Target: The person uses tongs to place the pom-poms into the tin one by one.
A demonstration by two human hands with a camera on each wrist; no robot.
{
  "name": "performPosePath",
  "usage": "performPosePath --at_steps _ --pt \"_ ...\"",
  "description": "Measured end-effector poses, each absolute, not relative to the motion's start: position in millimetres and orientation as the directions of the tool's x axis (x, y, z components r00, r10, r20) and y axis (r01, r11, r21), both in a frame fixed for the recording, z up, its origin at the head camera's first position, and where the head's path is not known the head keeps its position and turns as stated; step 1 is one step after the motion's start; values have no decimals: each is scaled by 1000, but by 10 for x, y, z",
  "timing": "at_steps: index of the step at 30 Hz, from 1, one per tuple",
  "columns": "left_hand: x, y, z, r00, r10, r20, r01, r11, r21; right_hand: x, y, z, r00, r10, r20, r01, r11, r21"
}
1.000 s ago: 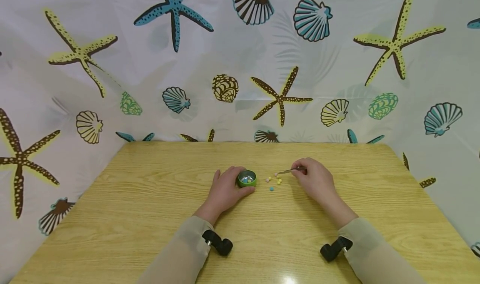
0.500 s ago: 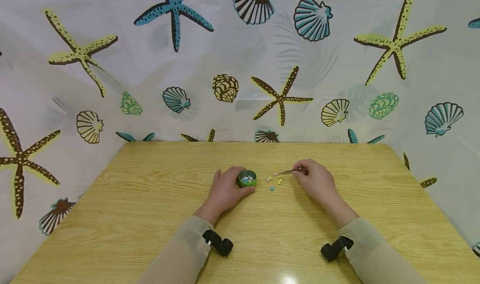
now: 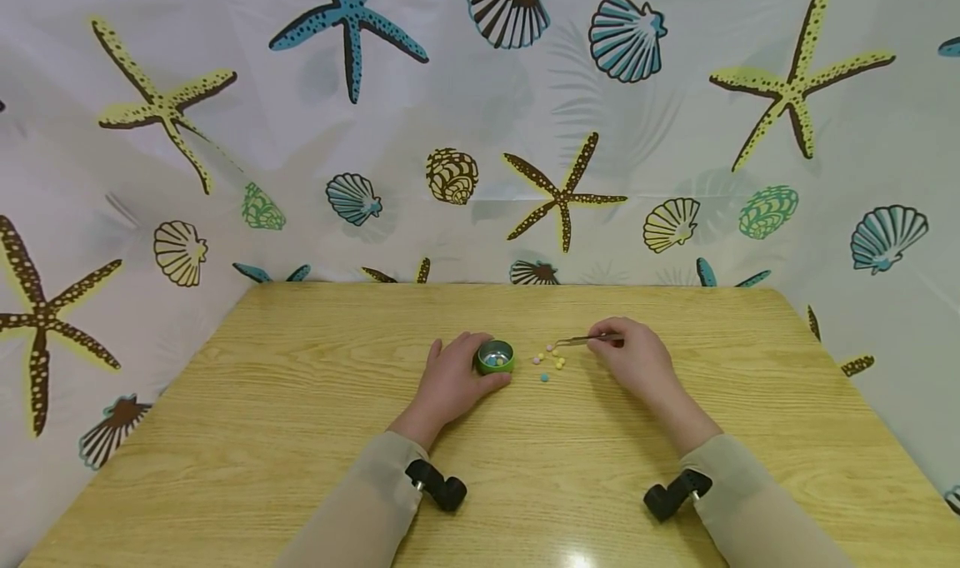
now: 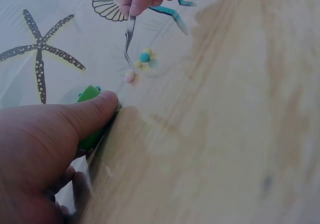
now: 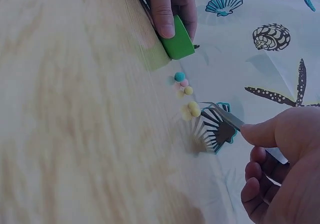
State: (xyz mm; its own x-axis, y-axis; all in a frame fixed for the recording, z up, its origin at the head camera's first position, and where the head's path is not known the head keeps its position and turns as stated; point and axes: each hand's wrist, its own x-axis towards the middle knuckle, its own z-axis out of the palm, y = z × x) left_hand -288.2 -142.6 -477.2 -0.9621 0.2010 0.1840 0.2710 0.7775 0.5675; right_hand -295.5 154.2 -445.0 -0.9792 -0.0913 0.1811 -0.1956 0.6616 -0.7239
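Note:
My left hand (image 3: 454, 378) curls round a small green cup (image 3: 497, 371), thumb on its near side and fingers behind it. Inside the shiny cup lie a few small balls, blue and pale yellow. Between thumb and fingertips my right hand (image 3: 633, 357) pinches bent-tipped metal tweezers (image 5: 231, 118), their tips pointing left. The tips stand close by a pink ball (image 3: 549, 347) at the back of a loose group. Several yellow balls (image 3: 560, 364), another pink ball (image 3: 536, 360) and a blue ball (image 3: 544, 377) lie on the table between cup and tweezers.
A wood-grain table (image 3: 360, 485) spreads out under both arms. Behind it and at its sides hangs a white curtain (image 3: 450, 251) printed with starfish and shells. Each sleeve carries a black camera mount (image 3: 438, 486) at the wrist.
The right hand has shifted slightly to the right, and the tweezers now lie more level with their tips slightly raised. The left hand and green cup stay in place.

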Motion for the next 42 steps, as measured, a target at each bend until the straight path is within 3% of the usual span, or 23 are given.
performPosePath --at_steps 42 --pt "-2885 -1433 -4778 -962 200 185 271 775 571 -2987 1620 -4491 -994 -47 95 -105 587 -803"
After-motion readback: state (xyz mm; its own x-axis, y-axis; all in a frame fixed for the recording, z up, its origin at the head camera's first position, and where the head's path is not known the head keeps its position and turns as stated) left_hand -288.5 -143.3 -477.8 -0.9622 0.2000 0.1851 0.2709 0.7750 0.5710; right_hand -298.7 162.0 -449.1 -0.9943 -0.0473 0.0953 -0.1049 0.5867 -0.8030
